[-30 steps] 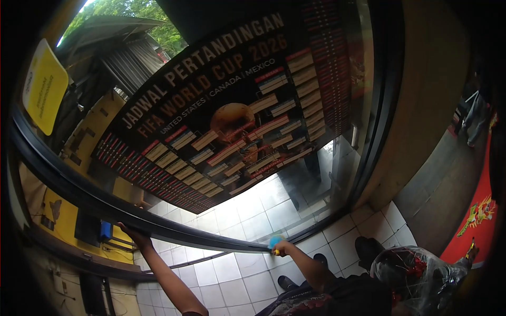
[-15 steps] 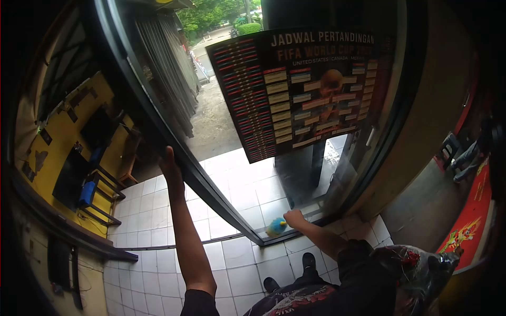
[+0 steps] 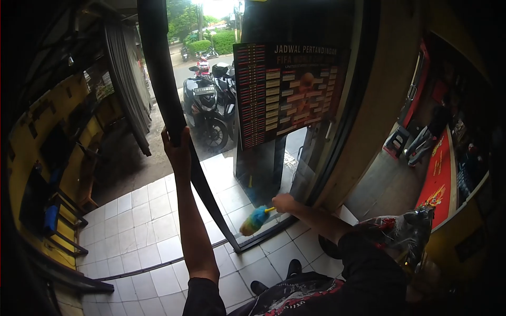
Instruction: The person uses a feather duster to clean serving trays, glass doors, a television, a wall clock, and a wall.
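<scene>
My left hand is raised and wrapped around the dark upright edge of the glass door's frame. Lower and to the right, my right hand grips the yellow handle of a fluffy duster. The duster's blue and tan head points left, close to the bottom of the glass; whether it touches the pane I cannot tell. Above it, a black match-schedule poster hangs on the glass.
Parked motorbikes stand outside beyond the glass. White floor tiles run across the threshold. A grey curtain hangs at left near a yellow wall. On the right are a stool, a person's legs and a red banner.
The view has shifted, bringing the motorbikes into sight. The duster's head now reaches farther left from my right hand. My left hand stays on the door frame, its fingers now showing around it.
</scene>
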A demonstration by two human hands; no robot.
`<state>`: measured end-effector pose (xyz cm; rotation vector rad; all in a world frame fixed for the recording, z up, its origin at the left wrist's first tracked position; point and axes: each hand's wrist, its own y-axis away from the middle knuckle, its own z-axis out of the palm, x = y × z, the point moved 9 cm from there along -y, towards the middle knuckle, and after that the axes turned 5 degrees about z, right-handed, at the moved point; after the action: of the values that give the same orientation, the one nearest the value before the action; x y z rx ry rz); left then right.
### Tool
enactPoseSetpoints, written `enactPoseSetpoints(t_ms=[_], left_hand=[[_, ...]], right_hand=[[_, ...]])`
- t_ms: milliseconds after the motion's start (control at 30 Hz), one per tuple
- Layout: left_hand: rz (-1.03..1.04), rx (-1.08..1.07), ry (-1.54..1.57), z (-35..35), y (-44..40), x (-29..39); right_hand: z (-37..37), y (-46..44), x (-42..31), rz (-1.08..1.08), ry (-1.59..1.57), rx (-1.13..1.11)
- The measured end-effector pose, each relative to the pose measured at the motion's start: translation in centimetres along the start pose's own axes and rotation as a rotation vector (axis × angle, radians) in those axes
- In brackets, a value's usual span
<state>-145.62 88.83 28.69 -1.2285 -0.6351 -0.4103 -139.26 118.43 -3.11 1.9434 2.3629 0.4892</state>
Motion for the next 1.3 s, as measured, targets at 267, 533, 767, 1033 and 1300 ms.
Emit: enactPoseSetpoints(t_ms=[267,533,767,1033,1300], left_hand=[[0.029,0.037,-0.063,-0.3,0.0,0.6],[0.072,0.048,-0.087,-0.4,-0.1,0.5],[0.090,0.081,-0.241,-0.9,-0.1,-0.3],[0.014,0.121,-0.200,-2.8,-0.3,-3.7],[-0.125,0.059,-0.182,-1.0,0.7,-1.4]], right_hand=[[14.0,5.3,11.9,0.839,-1.069,-0.623],[13.1,8.7,8.3,0.798,-2.785,0.193],[0.3,3.3,2.7,0.066,-2.384,0.304],[-2.4,-1.9,0.8,-0.103,-1.528,0.425],[-3.9,-2.5,12.5,0.142,-1.075,0.716]])
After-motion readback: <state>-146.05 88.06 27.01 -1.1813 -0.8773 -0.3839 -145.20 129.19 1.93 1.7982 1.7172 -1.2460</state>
